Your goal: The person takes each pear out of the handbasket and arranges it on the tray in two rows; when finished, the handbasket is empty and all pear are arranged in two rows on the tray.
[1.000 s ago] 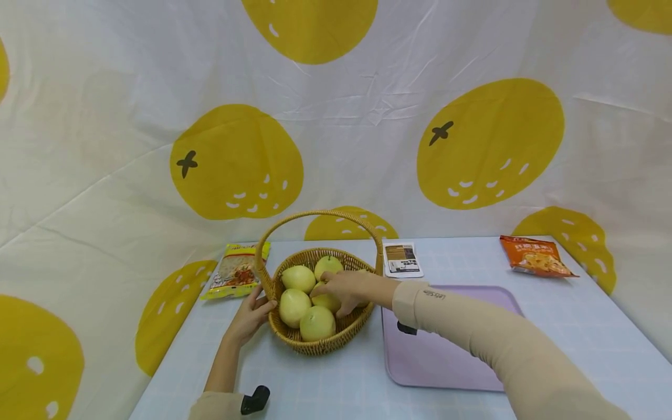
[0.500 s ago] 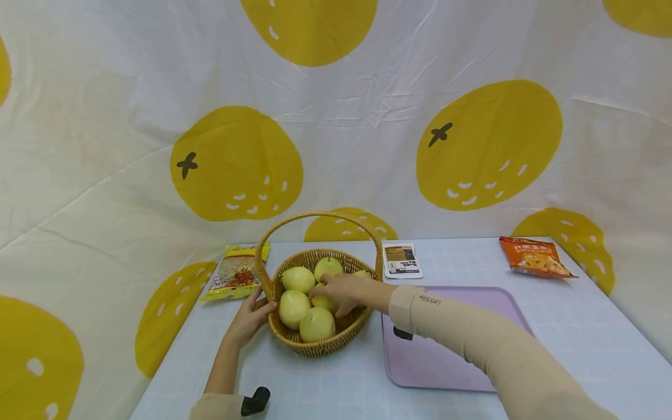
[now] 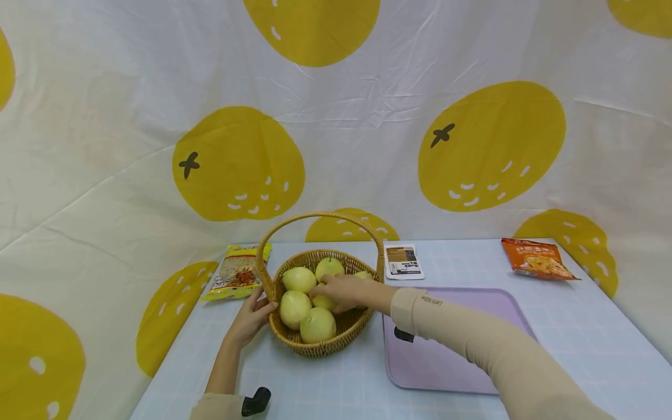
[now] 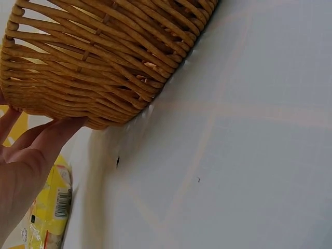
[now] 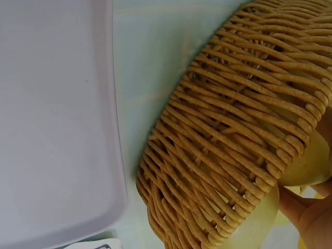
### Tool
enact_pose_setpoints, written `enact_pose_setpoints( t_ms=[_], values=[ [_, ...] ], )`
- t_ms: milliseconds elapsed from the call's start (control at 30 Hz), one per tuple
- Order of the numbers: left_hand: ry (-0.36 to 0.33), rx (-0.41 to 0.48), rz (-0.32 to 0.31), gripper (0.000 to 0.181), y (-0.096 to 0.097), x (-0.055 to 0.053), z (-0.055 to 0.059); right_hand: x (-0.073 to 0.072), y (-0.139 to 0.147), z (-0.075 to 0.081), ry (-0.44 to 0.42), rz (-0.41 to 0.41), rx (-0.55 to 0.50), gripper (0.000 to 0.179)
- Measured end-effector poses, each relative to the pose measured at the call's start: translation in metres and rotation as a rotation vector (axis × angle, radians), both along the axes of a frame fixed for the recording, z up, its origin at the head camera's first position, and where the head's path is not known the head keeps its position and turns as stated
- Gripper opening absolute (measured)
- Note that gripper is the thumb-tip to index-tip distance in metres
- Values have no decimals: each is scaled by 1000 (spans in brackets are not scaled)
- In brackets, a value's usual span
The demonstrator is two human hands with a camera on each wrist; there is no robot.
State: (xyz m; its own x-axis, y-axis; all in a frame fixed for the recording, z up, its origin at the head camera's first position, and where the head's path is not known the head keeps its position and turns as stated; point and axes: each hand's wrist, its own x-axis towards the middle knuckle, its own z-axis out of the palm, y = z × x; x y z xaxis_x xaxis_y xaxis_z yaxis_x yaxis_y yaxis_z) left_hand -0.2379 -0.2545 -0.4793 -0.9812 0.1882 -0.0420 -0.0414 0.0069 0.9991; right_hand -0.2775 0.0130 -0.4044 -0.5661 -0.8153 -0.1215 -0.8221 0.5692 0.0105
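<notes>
A woven wicker basket (image 3: 322, 350) with a tall arched handle holds several yellow-green pears (image 3: 317, 325). My left hand (image 3: 249, 319) grips its left side near the foot of the handle. In the left wrist view, the fingers (image 4: 57, 136) lie against the outer weave. My right hand (image 3: 346, 291) reaches inside, its fingers curled round a pear (image 3: 322, 301) near the middle, partly hidden under the hand. From the right wrist, the basket wall (image 5: 223, 129) covers much of the fruit, and the hand (image 5: 316, 220) shows only at the edge.
A lilac tray (image 3: 420, 373) lies right of the basket, under the right forearm. Behind it is a white packet (image 3: 403, 261). A yellow snack bag (image 3: 236, 271) sits at the back left, an orange bag (image 3: 538, 258) at the back right.
The right hand's fingers have shifted slightly round the pear in the basket, and the right forearm has moved a little left. The left hand and the basket stay in place.
</notes>
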Motion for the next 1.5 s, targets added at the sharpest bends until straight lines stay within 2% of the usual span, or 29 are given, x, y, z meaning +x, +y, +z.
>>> enact_pose_setpoints(
  t_ms=[233,500,767,1067,1500],
  values=[
    [-1,6,10,71,1,0,0,0,3,8,-48,7,-38,53],
    [-8,4,15,72,1,1,1,-1,9,29,-29,50,-42,52],
    [-4,7,9,71,1,2,3,9,23,43,-11,113,-40,50],
    [1,8,-12,72,1,0,2,23,38,60,-39,167,27,58],
    [-4,4,-14,72,1,2,3,35,72,73,-79,175,-35,56]
  ],
)
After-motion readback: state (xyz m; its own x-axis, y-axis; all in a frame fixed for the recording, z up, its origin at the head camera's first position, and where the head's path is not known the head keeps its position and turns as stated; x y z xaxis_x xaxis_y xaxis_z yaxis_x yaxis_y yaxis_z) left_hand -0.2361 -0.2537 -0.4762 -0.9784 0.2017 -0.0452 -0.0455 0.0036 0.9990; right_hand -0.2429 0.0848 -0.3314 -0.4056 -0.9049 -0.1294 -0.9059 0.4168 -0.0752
